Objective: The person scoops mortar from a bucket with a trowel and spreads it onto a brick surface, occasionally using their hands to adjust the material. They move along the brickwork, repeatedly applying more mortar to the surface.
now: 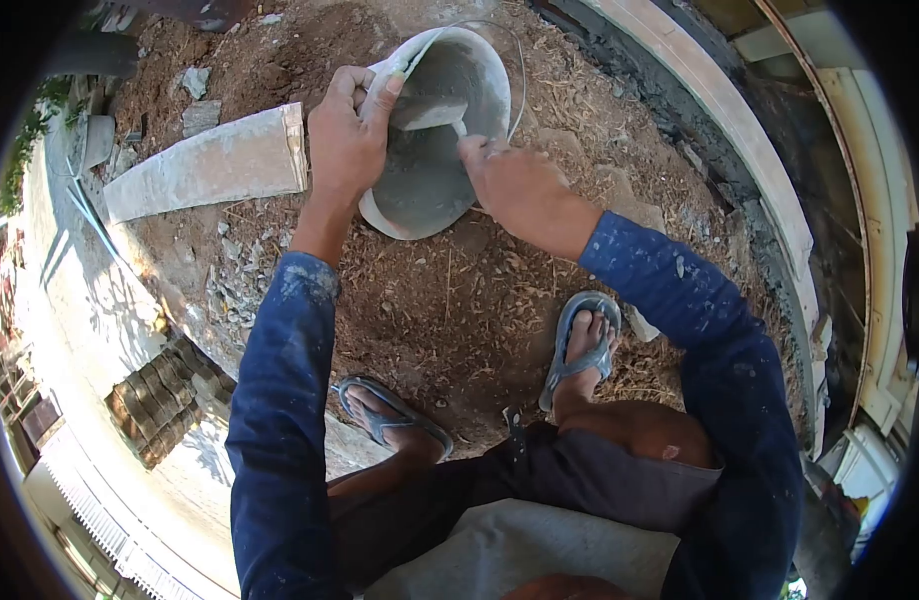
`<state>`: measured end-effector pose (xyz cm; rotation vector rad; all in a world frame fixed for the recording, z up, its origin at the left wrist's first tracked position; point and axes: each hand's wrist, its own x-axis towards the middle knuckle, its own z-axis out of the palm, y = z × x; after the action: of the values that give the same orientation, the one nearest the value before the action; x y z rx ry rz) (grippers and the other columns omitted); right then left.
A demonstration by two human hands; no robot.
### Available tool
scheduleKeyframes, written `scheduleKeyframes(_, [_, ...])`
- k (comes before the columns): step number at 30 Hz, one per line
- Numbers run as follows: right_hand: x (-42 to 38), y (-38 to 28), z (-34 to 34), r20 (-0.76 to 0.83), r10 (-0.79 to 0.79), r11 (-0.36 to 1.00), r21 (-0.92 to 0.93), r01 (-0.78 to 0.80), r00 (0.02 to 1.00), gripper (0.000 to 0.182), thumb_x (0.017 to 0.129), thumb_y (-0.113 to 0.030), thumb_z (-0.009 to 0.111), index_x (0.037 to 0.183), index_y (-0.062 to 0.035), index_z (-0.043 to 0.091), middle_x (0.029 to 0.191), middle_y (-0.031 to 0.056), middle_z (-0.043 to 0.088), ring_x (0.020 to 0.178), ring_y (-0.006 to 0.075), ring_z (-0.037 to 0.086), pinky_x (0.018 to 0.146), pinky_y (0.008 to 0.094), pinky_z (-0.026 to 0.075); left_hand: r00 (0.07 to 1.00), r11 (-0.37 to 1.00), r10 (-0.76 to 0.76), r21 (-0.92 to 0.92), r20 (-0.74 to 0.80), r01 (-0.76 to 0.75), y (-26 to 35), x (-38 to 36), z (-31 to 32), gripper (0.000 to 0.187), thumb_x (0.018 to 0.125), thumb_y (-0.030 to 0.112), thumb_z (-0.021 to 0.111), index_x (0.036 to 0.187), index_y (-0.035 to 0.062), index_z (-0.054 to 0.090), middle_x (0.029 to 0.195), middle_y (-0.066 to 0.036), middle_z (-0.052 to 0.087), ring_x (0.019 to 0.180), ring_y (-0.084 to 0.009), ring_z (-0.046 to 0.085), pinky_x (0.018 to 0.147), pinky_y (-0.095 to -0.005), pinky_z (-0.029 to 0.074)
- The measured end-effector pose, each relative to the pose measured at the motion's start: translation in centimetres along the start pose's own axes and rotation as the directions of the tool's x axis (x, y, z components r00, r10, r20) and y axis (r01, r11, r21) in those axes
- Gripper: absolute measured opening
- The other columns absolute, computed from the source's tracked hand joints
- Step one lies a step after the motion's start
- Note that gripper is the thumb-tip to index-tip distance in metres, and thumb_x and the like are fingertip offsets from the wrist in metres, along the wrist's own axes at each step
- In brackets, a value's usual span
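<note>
A white bucket (493, 85) smeared with cement sits tilted on the soil, its mouth facing me. Grey wet mortar (430, 175) lies inside it. My left hand (347, 130) is closed on the bucket's left rim, thumb over the edge. In my right hand (520, 188), at the right side of the mouth, is the handle of a trowel (430, 114). The trowel's blade is inside the bucket, coated in grey. A thin wire bail (522, 75) curves out beyond the rim on the right.
Left of the bucket lies a long pale board (210, 167). A low wall edge with fresh mortar (700, 110) curves along the right. Stacked brown blocks (165, 400) stand at lower left. My sandalled feet (585, 345) are on loose soil and dry straw.
</note>
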<state>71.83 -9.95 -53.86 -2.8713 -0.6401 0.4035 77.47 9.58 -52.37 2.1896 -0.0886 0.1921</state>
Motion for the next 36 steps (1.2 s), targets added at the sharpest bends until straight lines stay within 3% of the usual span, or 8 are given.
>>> scheduleKeyframes(4, [-1.7, 0.0, -1.2, 0.21, -0.167, 0.982, 0.12, 0.144, 0.963, 0.021, 0.091, -0.01, 0.049, 0.106, 0.0052, 0.052, 0.092, 0.0241, 0.066, 0.076, 0.0372, 0.069, 0.061, 0.0469, 0.055, 0.997, 0.998, -0.006, 0.068, -0.078, 0.011, 0.7, -0.4, 1.4, 0.033, 0.094, 0.035, 0.065, 0.091, 0.003, 0.059, 0.066, 0.003, 0.052, 0.061, -0.0059, 0.043, 0.054, -0.0249, 0.037])
scheduleKeyframes(10, [-0.7, 3.0, 1.7, -0.033, -0.101, 0.961, 0.254, 0.106, 0.994, 0.03, 0.09, -0.009, 0.047, 0.114, 0.008, 0.046, 0.075, 0.0211, 0.063, 0.074, 0.0385, 0.065, 0.064, 0.0491, 0.052, 0.995, 0.994, 0.063, 0.099, -0.072, -0.056, 2.1, -0.8, 3.5, 0.038, 0.091, 0.04, 0.067, 0.085, 0.0029, 0.059, 0.059, -0.001, 0.05, 0.053, -0.0104, 0.044, 0.051, -0.0299, 0.038])
scheduleKeyframes(12, [-1.7, 3.5, -0.6, 0.224, -0.256, 0.951, 0.231, 0.204, 0.94, 0.03, 0.088, -0.011, 0.05, 0.112, 0.0082, 0.048, 0.073, 0.0216, 0.061, 0.072, 0.0401, 0.063, 0.064, 0.05, 0.051, 0.995, 0.995, 0.034, 0.097, -0.099, -0.025, 2.2, -0.7, 3.7, 0.04, 0.091, 0.042, 0.066, 0.085, 0.003, 0.059, 0.06, -0.001, 0.051, 0.054, -0.0103, 0.045, 0.051, -0.0298, 0.038])
scheduleKeyframes(19, [-2.7, 8.8, -3.4, 0.05, 0.045, 0.999, 0.004, -0.045, 0.998, 0.036, 0.081, -0.015, 0.059, 0.108, 0.0072, 0.05, 0.075, 0.0234, 0.061, 0.073, 0.0427, 0.063, 0.063, 0.0482, 0.05, 0.99, 0.99, 0.074, 0.13, -0.116, -0.059, 2.7, -0.8, 4.3, 0.039, 0.09, 0.041, 0.068, 0.084, 0.0029, 0.059, 0.059, -0.001, 0.052, 0.053, -0.0103, 0.046, 0.05, -0.0295, 0.039])
scheduleKeyframes(24, [-3.5, 7.0, -4.1, 0.633, -0.217, 0.818, 0.534, -0.216, 0.743, 0.036, 0.079, -0.021, 0.06, 0.104, 0.0054, 0.061, 0.079, 0.0266, 0.065, 0.071, 0.0356, 0.067, 0.064, 0.0454, 0.053, 0.999, 0.985, 0.041, 0.166, -0.002, -0.04, 3.0, -1.9, 6.0, 0.039, 0.088, 0.044, 0.068, 0.089, 0.0055, 0.061, 0.067, -0.009, 0.065, 0.06, -0.0277, 0.065, 0.056, -0.0379, 0.049])
scheduleKeyframes(27, [-2.3, 8.5, 0.7, 0.013, -0.21, 0.9, 0.393, 0.188, 0.978, 0.034, 0.081, -0.02, 0.061, 0.105, 0.0042, 0.062, 0.082, 0.023, 0.067, 0.076, 0.0282, 0.07, 0.063, 0.042, 0.054, 1.0, 0.986, 0.02, 0.168, -0.003, -0.019, 3.4, -1.6, 5.6, 0.038, 0.087, 0.043, 0.068, 0.088, 0.006, 0.06, 0.067, -0.01, 0.064, 0.059, -0.0286, 0.064, 0.055, -0.0386, 0.048])
scheduleKeyframes(30, [-0.6, 7.1, 1.0, -0.231, 0.108, 0.953, -0.253, -0.168, 0.967, 0.026, 0.086, -0.016, 0.058, 0.103, 0.0016, 0.063, 0.084, 0.0176, 0.069, 0.081, 0.0275, 0.07, 0.064, 0.0417, 0.055, 1.0, 0.979, 0.015, 0.202, 0.004, -0.015, 3.6, -2.3, 5.6, 0.038, 0.088, 0.043, 0.068, 0.088, 0.0061, 0.06, 0.067, -0.011, 0.064, 0.058, -0.0288, 0.064, 0.054, -0.0388, 0.048])
scheduleKeyframes(36, [0.8, 5.8, 0.7, 0.168, -0.127, 0.988, -0.063, 0.139, 0.978, 0.02, 0.089, -0.013, 0.052, 0.101, -0.0032, 0.065, 0.086, 0.0164, 0.069, 0.084, 0.0325, 0.07, 0.067, 0.0451, 0.056, 0.998, 0.984, 0.023, 0.18, -0.052, -0.013, 2.8, -2.9, 5.1, 0.039, 0.088, 0.044, 0.068, 0.086, 0.0063, 0.059, 0.062, -0.009, 0.06, 0.053, -0.0262, 0.059, 0.051, -0.0382, 0.045])
